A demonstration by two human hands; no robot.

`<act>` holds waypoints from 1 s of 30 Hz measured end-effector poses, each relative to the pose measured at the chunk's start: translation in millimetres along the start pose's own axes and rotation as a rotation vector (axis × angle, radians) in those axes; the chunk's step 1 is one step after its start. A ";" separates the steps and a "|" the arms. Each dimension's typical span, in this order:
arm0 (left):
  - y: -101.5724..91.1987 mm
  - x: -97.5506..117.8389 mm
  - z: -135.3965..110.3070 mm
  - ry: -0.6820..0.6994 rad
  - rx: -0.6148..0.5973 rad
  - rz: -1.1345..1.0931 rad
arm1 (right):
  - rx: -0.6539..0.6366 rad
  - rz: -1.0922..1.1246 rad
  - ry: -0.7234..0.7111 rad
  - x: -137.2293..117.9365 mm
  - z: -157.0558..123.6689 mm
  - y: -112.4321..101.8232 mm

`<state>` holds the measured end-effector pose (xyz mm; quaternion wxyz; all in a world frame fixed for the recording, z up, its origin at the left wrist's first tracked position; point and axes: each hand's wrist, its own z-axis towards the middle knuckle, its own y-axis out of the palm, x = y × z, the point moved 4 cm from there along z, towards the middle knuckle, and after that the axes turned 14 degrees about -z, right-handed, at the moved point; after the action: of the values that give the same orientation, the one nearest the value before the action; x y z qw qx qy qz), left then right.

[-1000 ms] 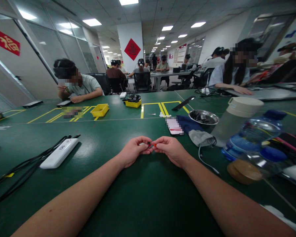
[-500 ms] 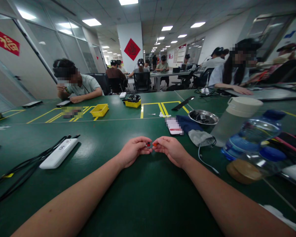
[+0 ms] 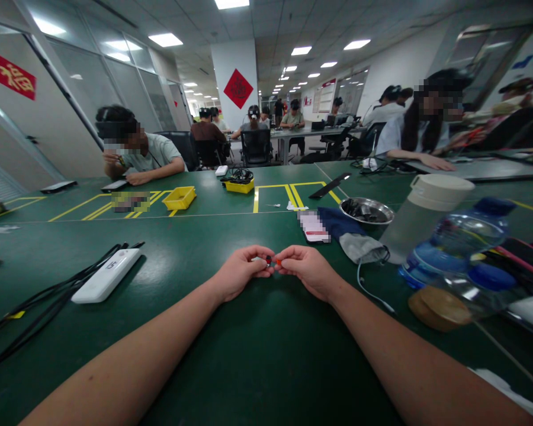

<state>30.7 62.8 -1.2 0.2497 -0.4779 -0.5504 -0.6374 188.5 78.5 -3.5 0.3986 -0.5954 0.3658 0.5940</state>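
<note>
Above the green table, my left hand (image 3: 242, 273) pinches a small black-and-red piece (image 3: 269, 260) between thumb and fingertips. A small orange piece (image 3: 279, 261) is held in the same way by my right hand (image 3: 310, 270). The fingertips of both hands almost meet, and the two pieces are close together. Whether the pieces touch I cannot tell. Fingers hide most of each one, and they are too small to name.
A white power bank (image 3: 109, 275) with black cables lies left. Right stand a phone (image 3: 314, 227), a blue-grey pouch (image 3: 359, 239), a metal bowl (image 3: 366, 212), a tumbler (image 3: 426, 216) and bottles (image 3: 455, 242). Beyond are yellow trays (image 3: 179, 198) and people seated at tables.
Both hands stay in nearly the same place. My fingers have shifted slightly around the small pieces, and less of the red shows in my left hand.
</note>
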 end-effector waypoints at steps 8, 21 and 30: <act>-4.3 -3.8 3.4 -0.009 -0.022 0.008 | 0.007 -0.021 0.003 1.0 0.8 0.5; -0.6 1.0 0.2 -0.025 -0.007 -0.061 | 0.016 0.043 0.033 2.3 2.2 -0.7; -0.9 -0.3 0.2 -0.010 0.004 -0.005 | 0.015 -0.062 -0.010 -0.4 0.5 0.9</act>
<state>30.1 63.1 -1.9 0.2466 -0.4793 -0.5541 -0.6344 187.5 78.6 -3.1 0.4229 -0.6005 0.3496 0.5816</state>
